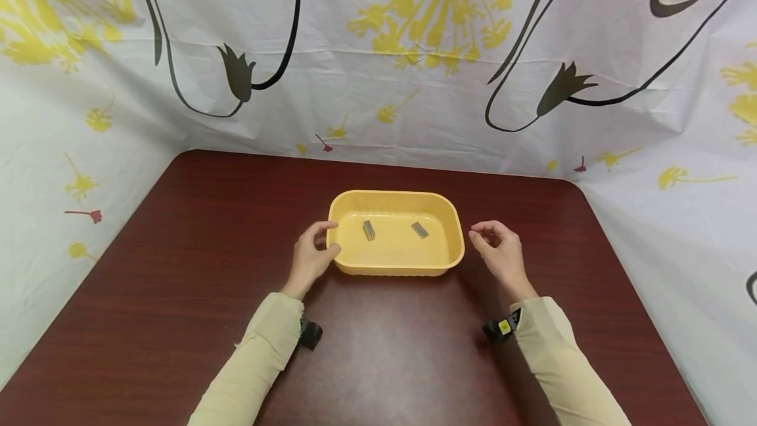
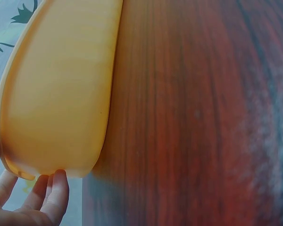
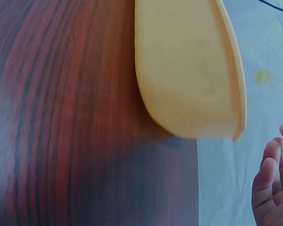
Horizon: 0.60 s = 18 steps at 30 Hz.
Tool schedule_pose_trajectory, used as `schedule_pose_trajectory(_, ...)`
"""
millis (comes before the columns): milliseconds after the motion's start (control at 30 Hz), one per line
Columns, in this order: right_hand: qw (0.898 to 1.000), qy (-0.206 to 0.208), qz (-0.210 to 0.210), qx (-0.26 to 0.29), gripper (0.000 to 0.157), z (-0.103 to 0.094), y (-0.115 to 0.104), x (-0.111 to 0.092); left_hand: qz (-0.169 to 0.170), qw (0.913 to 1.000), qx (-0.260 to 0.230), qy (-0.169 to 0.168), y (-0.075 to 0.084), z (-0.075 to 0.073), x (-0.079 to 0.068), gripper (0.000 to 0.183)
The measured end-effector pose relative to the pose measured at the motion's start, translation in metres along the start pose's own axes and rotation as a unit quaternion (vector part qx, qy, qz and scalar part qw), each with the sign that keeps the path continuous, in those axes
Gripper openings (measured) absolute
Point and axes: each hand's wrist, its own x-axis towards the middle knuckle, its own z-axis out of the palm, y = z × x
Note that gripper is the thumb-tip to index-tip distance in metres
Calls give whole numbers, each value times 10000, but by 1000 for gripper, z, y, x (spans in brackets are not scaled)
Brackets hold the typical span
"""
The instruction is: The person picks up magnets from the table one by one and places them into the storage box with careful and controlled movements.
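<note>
A yellow plastic basin [image 1: 396, 263], rectangular with rounded corners, is near the far middle of the dark red table. Inside it lie two small grey pieces that look like strips of staples: one staple strip [image 1: 369, 230] toward the left, another staple strip [image 1: 420, 230] toward the right. My left hand [image 1: 310, 256] grips the basin's left end, with thumb at the rim and fingers [image 2: 57, 194] against its outside. Just off the right end, my right hand [image 1: 501, 253] hovers with loosely bent fingers and holds nothing; a gap separates it from the basin in the right wrist view.
The wood-grain table [image 1: 390, 347] extends around the basin. Behind it and at both sides hangs a white curtain [image 1: 331, 84] with yellow and dark flower prints. A black wrist camera [image 1: 310, 332] sits on the left wrist and a second wrist camera [image 1: 501, 327] on the right.
</note>
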Motion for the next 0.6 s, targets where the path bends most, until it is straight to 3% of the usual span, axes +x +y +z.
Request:
schedule_pose_trajectory(133, 10000, 64, -22, 0, 16, -9, 8, -2, -15, 10000, -3, -10, 0, 0, 0, 38)
schedule_pose_trajectory(367, 9997, -15, -147, 175, 13, -24, 51, -2, 3, 10000, -50, 1, -1, 1, 1, 37)
schedule_pose_trajectory(600, 9983, 196, 92, -546, 17, -34, 36, -11, -26, 10000, -72, -15, 0, 0, 1, 38)
